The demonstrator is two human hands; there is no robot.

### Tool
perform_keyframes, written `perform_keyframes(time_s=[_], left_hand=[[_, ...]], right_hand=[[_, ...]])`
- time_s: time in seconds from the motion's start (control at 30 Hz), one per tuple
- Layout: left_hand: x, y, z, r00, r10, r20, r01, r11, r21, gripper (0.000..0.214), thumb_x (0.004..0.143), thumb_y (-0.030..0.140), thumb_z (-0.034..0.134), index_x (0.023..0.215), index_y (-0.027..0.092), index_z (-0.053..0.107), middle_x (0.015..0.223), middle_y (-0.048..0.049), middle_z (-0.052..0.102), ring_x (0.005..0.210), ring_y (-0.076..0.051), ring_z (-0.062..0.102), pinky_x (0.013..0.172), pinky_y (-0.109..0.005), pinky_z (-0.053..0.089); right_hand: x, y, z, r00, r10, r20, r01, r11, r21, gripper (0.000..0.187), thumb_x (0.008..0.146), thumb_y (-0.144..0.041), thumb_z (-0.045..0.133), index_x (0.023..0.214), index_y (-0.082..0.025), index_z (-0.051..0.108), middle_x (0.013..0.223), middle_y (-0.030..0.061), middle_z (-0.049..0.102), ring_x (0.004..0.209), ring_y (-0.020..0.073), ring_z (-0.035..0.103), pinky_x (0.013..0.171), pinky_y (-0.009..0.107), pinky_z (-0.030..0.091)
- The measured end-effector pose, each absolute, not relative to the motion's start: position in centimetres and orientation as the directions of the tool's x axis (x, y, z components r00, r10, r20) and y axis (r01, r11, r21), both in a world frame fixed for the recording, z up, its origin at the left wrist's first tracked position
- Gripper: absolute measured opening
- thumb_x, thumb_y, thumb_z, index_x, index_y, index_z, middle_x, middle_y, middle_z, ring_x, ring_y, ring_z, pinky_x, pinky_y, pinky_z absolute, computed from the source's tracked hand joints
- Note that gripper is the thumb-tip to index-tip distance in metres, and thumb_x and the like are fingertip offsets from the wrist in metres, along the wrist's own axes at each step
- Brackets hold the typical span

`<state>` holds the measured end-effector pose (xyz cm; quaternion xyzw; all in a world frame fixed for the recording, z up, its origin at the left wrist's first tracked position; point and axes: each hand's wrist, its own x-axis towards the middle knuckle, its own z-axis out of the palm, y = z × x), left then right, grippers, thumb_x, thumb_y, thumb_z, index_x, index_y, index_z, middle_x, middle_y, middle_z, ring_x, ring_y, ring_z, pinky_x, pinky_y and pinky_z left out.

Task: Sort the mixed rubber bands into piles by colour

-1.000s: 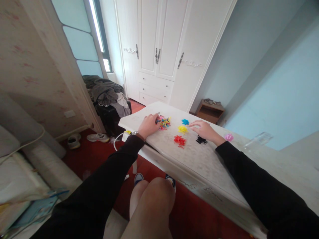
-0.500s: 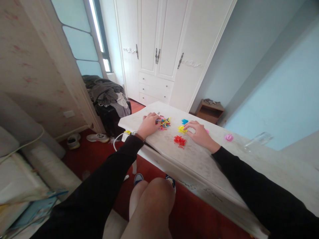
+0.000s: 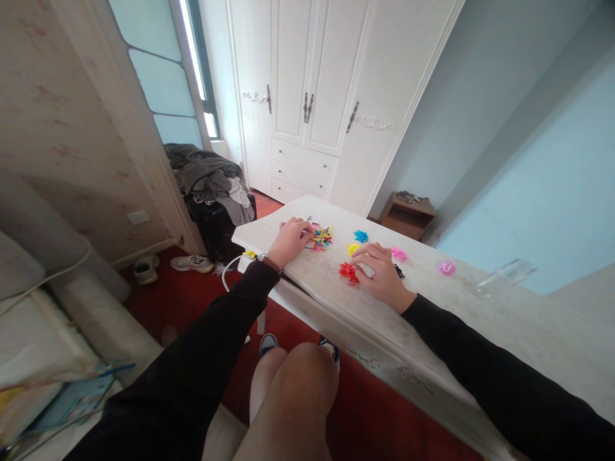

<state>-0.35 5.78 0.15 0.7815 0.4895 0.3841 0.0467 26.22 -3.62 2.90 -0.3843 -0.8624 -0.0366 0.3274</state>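
My left hand (image 3: pixel 291 240) rests at the left edge of a mixed pile of small coloured pieces (image 3: pixel 323 238). Its fingers are curled and pinched together into the pile; what lies between them is hidden. My right hand (image 3: pixel 379 272) hovers at the right side of a heap of small red pieces (image 3: pixel 348 273), thumb and fingers a little apart, with nothing plainly visible in them. Just beyond its fingertips lies a yellow heap (image 3: pixel 353 248). A blue heap (image 3: pixel 360 236) sits farther back. Pink pieces (image 3: pixel 398 254) and partly hidden black pieces (image 3: pixel 399 271) lie beyond the hand.
All this lies on a pale marbled table (image 3: pixel 331 307). Toward the right are a round pink item (image 3: pixel 446 267) and a clear glass (image 3: pixel 509 274) lying on its side. A white cable (image 3: pixel 225 272) hangs at the left corner. A white wardrobe (image 3: pixel 307 70) stands behind.
My right hand has moved from the yellow heap toward me to the red one, uncovering the pink and black pieces. My left hand stays at the mixed pile. The view has shifted slightly.
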Motion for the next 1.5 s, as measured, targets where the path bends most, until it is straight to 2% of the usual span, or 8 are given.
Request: perform_keyframes(time_s=[0.23,0.4,0.63,0.77,1.03,1.3,1.5], left_hand=[[-0.33,5.71,0.36,0.182,0.814,0.551,0.691,-0.504,0.517,0.013,0.091,0.021,0.066,0.104,0.021,0.068,0.090,-0.0040,0.072,0.092,-0.023,0.065,0.083,-0.035,0.046],[-0.25,5.43,0.60,0.175,0.821,0.543,0.700,-0.492,0.518,0.013,0.091,0.020,0.066,0.104,0.022,0.066,0.094,-0.0043,0.073,0.094,-0.023,0.067,0.086,-0.036,0.047],[-0.30,5.40,0.51,0.191,0.803,0.565,0.694,-0.517,0.501,0.012,0.093,0.015,0.057,0.099,0.021,0.065,0.099,-0.0059,0.075,0.099,-0.023,0.067,0.091,-0.038,0.048],[-0.33,5.43,0.43,0.190,0.808,0.557,0.700,-0.509,0.501,0.009,0.093,0.017,0.059,0.098,0.021,0.065,0.101,-0.0068,0.074,0.099,-0.024,0.066,0.091,-0.038,0.048],[-0.52,5.68,0.43,0.180,0.792,0.584,0.665,-0.535,0.521,0.009,0.091,0.016,0.059,0.093,0.021,0.066,0.091,-0.0057,0.072,0.092,-0.023,0.065,0.088,-0.037,0.049],[-0.48,5.82,0.30,0.148,0.802,0.578,0.619,-0.531,0.579,0.006,0.090,0.017,0.060,0.092,0.019,0.066,0.093,-0.0065,0.073,0.086,-0.020,0.066,0.083,-0.032,0.051],[-0.56,5.48,0.53,0.181,0.752,0.634,0.635,-0.582,0.508,0.015,0.087,0.011,0.055,0.084,0.018,0.068,0.089,-0.0076,0.070,0.083,-0.021,0.064,0.080,-0.032,0.051]], right_hand=[[26.20,-3.60,2.67,-0.511,0.633,0.582,0.685,0.709,-0.170,0.018,0.088,-0.010,0.057,0.083,-0.023,0.068,0.100,0.0055,0.071,0.101,0.0251,0.062,0.089,0.045,0.037],[26.22,-3.54,2.51,-0.511,0.633,0.582,0.690,0.706,-0.162,0.018,0.088,-0.010,0.057,0.083,-0.023,0.068,0.101,0.0053,0.072,0.102,0.0252,0.062,0.088,0.044,0.037],[26.22,-3.52,2.41,-0.510,0.635,0.581,0.684,0.708,-0.174,0.018,0.087,-0.010,0.057,0.084,-0.024,0.068,0.102,0.0061,0.071,0.104,0.0261,0.062,0.089,0.045,0.037],[26.21,-3.56,2.43,-0.511,0.644,0.569,0.683,0.706,-0.187,0.018,0.087,-0.011,0.057,0.084,-0.024,0.068,0.101,0.0059,0.071,0.103,0.0259,0.061,0.090,0.045,0.038],[26.24,-3.52,2.40,-0.515,0.644,0.565,0.681,0.708,-0.187,0.017,0.088,-0.012,0.057,0.084,-0.024,0.068,0.102,0.0064,0.071,0.104,0.0260,0.061,0.089,0.045,0.038],[26.27,-3.52,2.36,-0.528,0.640,0.559,0.675,0.715,-0.182,0.017,0.088,-0.011,0.057,0.081,-0.023,0.067,0.100,0.0056,0.072,0.101,0.0252,0.061,0.088,0.045,0.037],[26.28,-3.53,2.35,-0.536,0.629,0.564,0.669,0.723,-0.171,0.018,0.088,-0.010,0.057,0.080,-0.023,0.067,0.099,0.0050,0.072,0.099,0.0243,0.061,0.086,0.044,0.036]])
